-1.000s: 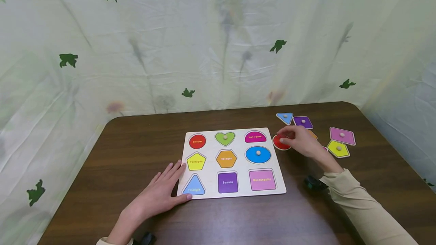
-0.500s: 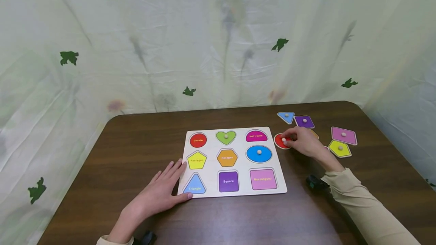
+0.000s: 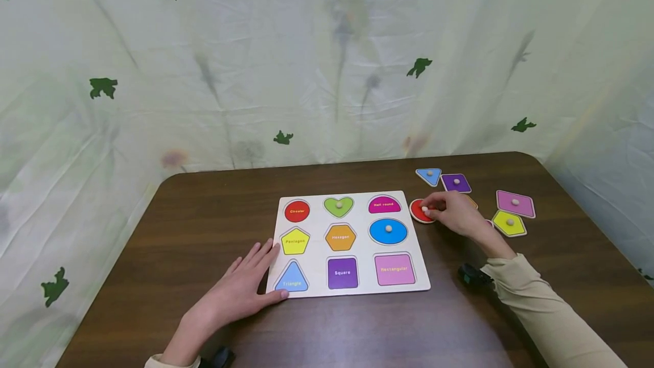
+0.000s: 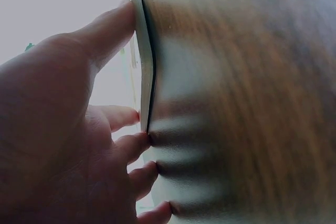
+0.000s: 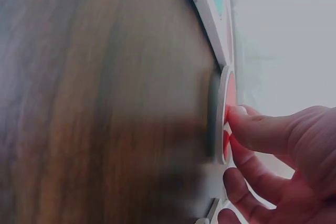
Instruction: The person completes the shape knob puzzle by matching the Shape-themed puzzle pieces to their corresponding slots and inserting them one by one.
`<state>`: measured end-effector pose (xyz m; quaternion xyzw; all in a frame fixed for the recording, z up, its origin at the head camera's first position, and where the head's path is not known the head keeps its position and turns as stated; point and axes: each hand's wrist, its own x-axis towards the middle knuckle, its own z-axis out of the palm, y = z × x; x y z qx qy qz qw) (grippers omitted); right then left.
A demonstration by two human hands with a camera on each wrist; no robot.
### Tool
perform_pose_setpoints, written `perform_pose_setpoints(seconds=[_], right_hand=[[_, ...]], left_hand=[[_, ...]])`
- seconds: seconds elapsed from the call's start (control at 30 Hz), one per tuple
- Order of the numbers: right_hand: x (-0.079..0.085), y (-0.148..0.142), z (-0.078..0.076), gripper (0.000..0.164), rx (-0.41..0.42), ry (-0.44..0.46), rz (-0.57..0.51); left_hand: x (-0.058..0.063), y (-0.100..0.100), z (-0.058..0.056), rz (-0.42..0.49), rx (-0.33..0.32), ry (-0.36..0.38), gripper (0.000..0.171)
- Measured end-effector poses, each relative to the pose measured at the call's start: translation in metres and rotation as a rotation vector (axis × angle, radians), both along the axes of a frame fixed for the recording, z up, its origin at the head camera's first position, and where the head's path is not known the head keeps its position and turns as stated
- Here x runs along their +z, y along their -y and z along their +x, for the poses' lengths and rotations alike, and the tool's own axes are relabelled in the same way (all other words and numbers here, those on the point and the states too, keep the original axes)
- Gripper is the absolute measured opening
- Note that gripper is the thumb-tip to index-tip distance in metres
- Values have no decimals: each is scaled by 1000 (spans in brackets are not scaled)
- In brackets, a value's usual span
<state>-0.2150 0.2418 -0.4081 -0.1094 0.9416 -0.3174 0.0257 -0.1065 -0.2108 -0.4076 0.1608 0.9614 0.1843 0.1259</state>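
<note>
My right hand (image 3: 456, 214) pinches the knob of a red circle puzzle piece (image 3: 416, 210) between thumb and fingers. In the right wrist view, the red piece (image 5: 230, 95) stands close to the board's edge with a dark shadow under it. The white shape puzzle board (image 3: 317, 273) lies flat, printed with named, coloured shapes. A green heart piece (image 3: 334, 207) and a blue oval piece (image 3: 380, 235) sit in it, knobs up. My left hand (image 3: 237, 284) lies with its fingers extended along the board's left edge and its thumb at the near left corner.
Right of the board lie a blue triangle (image 3: 427, 179), a purple square (image 3: 452, 188), a pink rectangle (image 3: 506, 201) and a yellow pentagon (image 3: 503, 228). An orange piece is mostly hidden behind my right hand. The brown table (image 3: 214, 192) backs onto a leaf-printed curtain (image 3: 306, 72).
My right thumb and fingers have settled on the red circle piece's knob, and the piece has shifted slightly left. My left hand and the board hold their places.
</note>
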Motion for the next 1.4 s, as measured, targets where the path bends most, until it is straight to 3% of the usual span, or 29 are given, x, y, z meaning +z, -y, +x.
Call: perform_pose_setpoints(seconds=[0.17, 0.8, 1.4], right_hand=[[0, 4, 0, 16, -9, -42, -30], [11, 35, 2, 22, -42, -70, -138], [15, 69, -1, 20, -7, -86, -231]], left_hand=[[0, 0, 1, 2, -4, -7, 97], [2, -1, 1, 2, 13, 14, 98], [1, 0, 1, -3, -1, -5, 97]])
